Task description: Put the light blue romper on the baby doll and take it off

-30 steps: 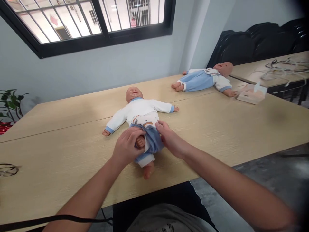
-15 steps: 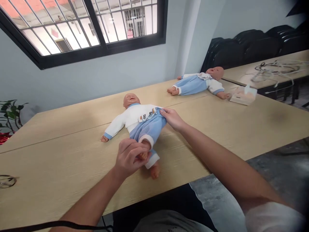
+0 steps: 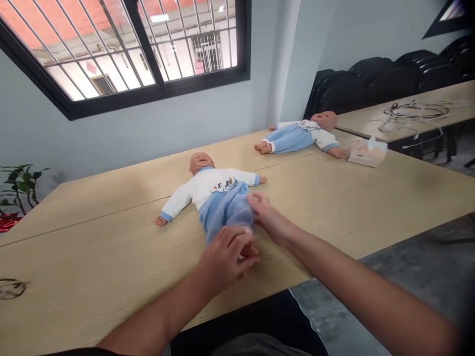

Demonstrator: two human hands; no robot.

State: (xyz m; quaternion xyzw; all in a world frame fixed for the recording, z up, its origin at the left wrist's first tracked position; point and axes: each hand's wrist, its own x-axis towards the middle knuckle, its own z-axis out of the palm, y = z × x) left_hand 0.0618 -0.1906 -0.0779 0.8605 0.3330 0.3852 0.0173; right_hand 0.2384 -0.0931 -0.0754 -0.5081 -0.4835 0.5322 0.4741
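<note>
A baby doll (image 3: 203, 184) lies on its back on the table, its head toward the window and arms spread. It wears a white top with a cartoon face and light blue trousers (image 3: 218, 210). My left hand (image 3: 228, 254) is closed around the doll's lower leg near the foot, mostly hiding it. My right hand (image 3: 272, 220), a little blurred, has its fingers closed on the trousers at the side of the raised leg. The other leg is hidden behind my left hand.
A second doll (image 3: 293, 137) in matching clothes lies at the table's far right, beside a tissue box (image 3: 367, 152). Tangled cables (image 3: 415, 116) rest on another table. Glasses (image 3: 11, 288) lie at the left edge, near a potted plant (image 3: 22, 183). Black chairs (image 3: 386, 79) are stacked behind.
My left hand has moved right with the doll's leg. My right hand has slid from the waist down to the trouser leg, and the doll's arm on that side now shows.
</note>
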